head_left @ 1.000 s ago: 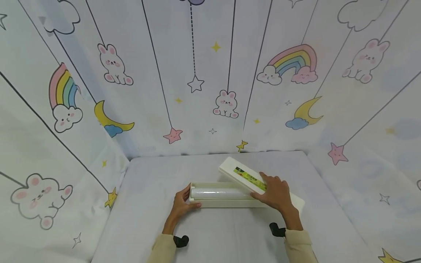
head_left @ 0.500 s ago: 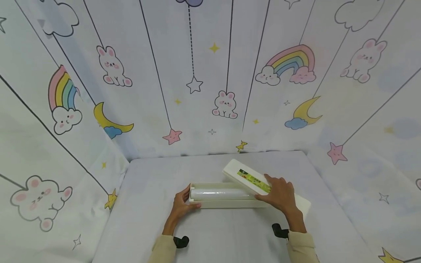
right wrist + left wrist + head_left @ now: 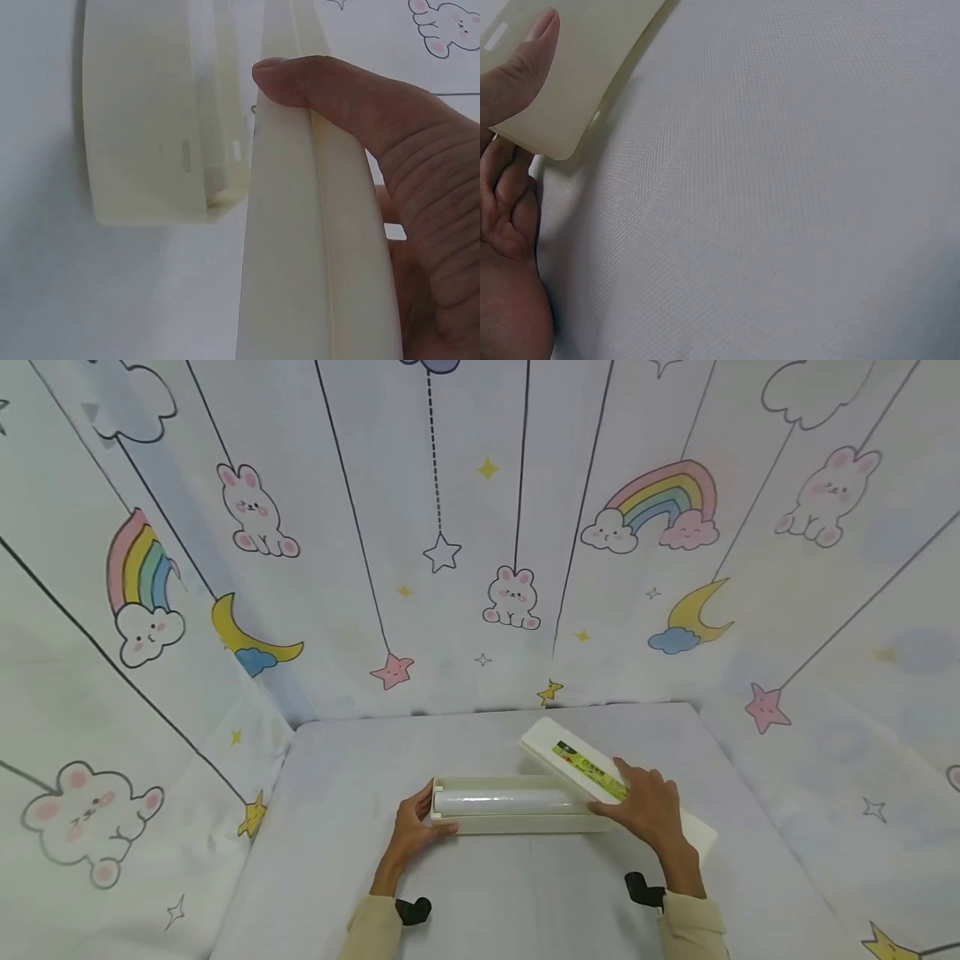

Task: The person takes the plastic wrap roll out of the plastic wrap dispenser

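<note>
A long cream cling film box (image 3: 517,824) lies on the white table, its top off. Inside it a roll of clear film (image 3: 502,801) shows. My left hand (image 3: 411,828) grips the box's left end, thumb (image 3: 544,30) on the front wall and fingers behind. My right hand (image 3: 648,806) holds the cream lid (image 3: 542,739) across its width, tilted above the box's right part; a green-yellow label (image 3: 588,770) is on its top. In the right wrist view the lid is apart from the box (image 3: 146,150), thumb on its near edge.
White cloth walls (image 3: 450,635) printed with rabbits, rainbows and stars rise behind and beside the table (image 3: 337,860). The table's back edge runs just beyond the lid. A dark wrist mount (image 3: 643,890) sits on each forearm.
My right hand has carried the lid to the right, uncovering more of the film roll. The left hand and the box have stayed in place.
</note>
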`<act>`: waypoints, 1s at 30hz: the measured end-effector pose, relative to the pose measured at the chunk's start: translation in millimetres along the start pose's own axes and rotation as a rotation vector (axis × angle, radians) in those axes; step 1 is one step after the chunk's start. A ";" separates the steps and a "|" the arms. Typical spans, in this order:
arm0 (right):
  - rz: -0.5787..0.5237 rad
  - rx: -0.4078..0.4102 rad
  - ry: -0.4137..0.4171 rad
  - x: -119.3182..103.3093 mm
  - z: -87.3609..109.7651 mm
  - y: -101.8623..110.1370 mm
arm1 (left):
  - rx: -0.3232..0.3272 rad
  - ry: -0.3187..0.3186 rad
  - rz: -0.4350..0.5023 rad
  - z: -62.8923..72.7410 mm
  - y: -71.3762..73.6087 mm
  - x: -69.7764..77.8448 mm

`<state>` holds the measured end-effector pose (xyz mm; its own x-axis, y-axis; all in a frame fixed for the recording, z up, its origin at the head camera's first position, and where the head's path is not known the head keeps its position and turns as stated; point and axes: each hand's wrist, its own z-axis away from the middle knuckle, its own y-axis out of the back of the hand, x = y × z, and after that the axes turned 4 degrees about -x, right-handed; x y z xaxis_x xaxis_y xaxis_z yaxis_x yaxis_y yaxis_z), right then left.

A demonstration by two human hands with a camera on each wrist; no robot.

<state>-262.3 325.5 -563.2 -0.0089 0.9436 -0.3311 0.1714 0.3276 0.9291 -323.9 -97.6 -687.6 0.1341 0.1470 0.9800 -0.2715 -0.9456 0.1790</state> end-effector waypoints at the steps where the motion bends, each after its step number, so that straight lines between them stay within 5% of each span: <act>1: 0.002 0.002 -0.002 1.3 0.7 -0.1 | 0.002 0.008 -0.001 -0.1 -0.2 -0.3; 30: -0.014 0.039 -0.105 21.7 10.8 8.5 | 0.000 0.037 0.018 -1.5 -0.2 -1.7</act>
<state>-250.3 348.2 -564.2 0.0915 0.9280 -0.3611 0.2099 0.3365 0.9180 -325.4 -97.3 -689.2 0.0940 0.1408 0.9856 -0.2737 -0.9482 0.1615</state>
